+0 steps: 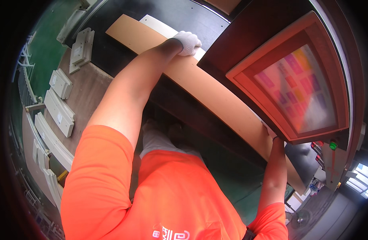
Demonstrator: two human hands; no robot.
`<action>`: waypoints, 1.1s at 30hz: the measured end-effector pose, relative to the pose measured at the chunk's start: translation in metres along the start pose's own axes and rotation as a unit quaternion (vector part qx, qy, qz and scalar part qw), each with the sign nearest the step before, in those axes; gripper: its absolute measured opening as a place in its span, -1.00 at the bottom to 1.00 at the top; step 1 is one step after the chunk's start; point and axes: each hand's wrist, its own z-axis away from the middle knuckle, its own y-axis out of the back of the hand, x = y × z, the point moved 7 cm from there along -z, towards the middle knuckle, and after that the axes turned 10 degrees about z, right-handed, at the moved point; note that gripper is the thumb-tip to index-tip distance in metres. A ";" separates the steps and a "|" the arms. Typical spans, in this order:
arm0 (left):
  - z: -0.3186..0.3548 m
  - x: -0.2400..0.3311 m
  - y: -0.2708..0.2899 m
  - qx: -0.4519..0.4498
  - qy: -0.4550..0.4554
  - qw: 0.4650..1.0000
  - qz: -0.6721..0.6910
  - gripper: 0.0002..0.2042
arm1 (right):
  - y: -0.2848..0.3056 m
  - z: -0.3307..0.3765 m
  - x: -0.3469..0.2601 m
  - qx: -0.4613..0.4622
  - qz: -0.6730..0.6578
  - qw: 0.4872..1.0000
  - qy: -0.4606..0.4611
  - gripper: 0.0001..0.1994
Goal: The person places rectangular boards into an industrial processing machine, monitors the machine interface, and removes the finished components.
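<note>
A long tan board (216, 94) runs slantwise from the upper left to the lower right in front of me. Along its far side lies a white board (160, 25) with small holes, partly hidden by the machine housing. My left hand (187, 43), in a white glove, is closed at the white board's edge, with its wrist over the tan board. My right hand (269, 130) reaches to the boards farther right, beneath the framed panel. Most of it is hidden by that panel, and its fingers do not show.
A machine housing with a red-framed panel (288, 80) overhangs the boards at right, with a green button (333, 145) near its corner. Black worktop (172, 12) lies behind the boards. At left, several pale boards (59, 112) are stacked on a brown surface (90, 86).
</note>
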 end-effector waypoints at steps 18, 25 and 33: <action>0.118 0.059 -0.009 -0.105 -0.078 0.981 -0.145 0.28 | -0.077 0.217 0.030 0.027 -0.590 0.711 -0.381 -0.75; 0.078 0.037 0.019 -0.094 -0.076 0.983 -0.137 0.25 | -0.078 0.172 0.018 -0.005 -0.592 0.712 -0.379 -0.77; 0.018 -0.027 0.051 -0.061 -0.091 0.987 -0.120 0.22 | -0.051 0.106 -0.027 0.002 -0.563 0.731 -0.386 -0.72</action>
